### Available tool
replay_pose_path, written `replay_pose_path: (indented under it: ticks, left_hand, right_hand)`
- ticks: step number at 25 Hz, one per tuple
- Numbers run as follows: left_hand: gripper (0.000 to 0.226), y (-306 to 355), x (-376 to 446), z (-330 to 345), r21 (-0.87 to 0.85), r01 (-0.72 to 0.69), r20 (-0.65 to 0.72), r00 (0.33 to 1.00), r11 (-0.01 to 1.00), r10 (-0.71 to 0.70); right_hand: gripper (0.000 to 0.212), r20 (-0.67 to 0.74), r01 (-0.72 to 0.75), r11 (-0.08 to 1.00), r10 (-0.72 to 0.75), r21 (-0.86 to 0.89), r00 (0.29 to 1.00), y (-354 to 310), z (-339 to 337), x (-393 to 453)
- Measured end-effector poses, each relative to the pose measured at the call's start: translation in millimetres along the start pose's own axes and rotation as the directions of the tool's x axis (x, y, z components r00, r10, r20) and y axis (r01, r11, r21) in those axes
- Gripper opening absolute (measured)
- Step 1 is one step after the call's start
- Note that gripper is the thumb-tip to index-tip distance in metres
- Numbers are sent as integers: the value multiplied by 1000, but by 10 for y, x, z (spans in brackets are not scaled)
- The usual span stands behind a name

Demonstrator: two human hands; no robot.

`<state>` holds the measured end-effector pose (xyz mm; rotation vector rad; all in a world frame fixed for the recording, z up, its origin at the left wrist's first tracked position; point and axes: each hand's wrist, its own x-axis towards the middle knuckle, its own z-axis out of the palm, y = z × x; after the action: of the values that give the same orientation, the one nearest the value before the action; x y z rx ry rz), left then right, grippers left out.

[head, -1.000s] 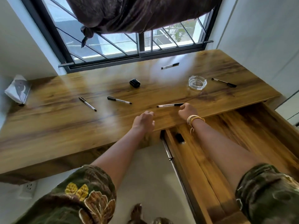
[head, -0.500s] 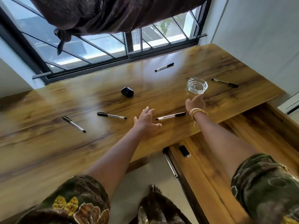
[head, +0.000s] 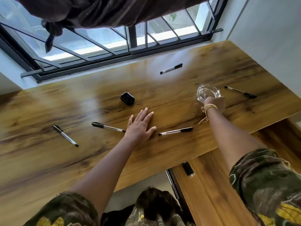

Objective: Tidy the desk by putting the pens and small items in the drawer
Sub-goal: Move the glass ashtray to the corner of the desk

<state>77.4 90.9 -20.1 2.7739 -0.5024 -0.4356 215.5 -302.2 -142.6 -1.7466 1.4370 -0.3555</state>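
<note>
Several black-capped pens lie on the wooden desk [head: 48,160]: one at the left [head: 65,135], one by my left hand [head: 108,127], one between my arms [head: 175,131], one at the back [head: 171,68], one at the far right [head: 240,92]. A small black case [head: 127,98] sits mid-desk. My left hand [head: 140,126] rests flat, fingers spread, holding nothing. My right hand [head: 213,104] grips the near rim of a clear glass ashtray [head: 207,93], which is tilted up off the desk. The open drawer [head: 210,190] at lower right holds a small black item [head: 188,168].
A barred window [head: 114,44] with a bunched dark curtain [head: 97,10] runs along the desk's far edge. A white wall [head: 268,38] bounds the desk on the right. The drawer juts out toward my legs at lower right.
My right hand reached forward and took hold of the glass ashtray, tipping it up. My left hand moved forward and flattened on the desk. The view shifted closer to the desk.
</note>
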Motion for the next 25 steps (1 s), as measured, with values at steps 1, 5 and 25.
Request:
replay_pose_path:
  ticks: [1, 5, 25]
  left_hand:
    - [68, -9, -3, 0, 11, -7, 5, 1000, 1000, 7]
    - [68, -47, 17, -62, 13, -21, 32, 999, 1000, 20]
    - [12, -975, -660, -863, -977, 78, 174, 832, -199, -527]
  right_hand:
    - [43, -4, 15, 999, -15, 48, 1000, -181, -348, -514]
    - [42, -17, 117, 984, -115, 138, 993, -290, -575, -961]
    - [20, 791, 619, 693, -584, 370, 181, -762, -262, -4131]
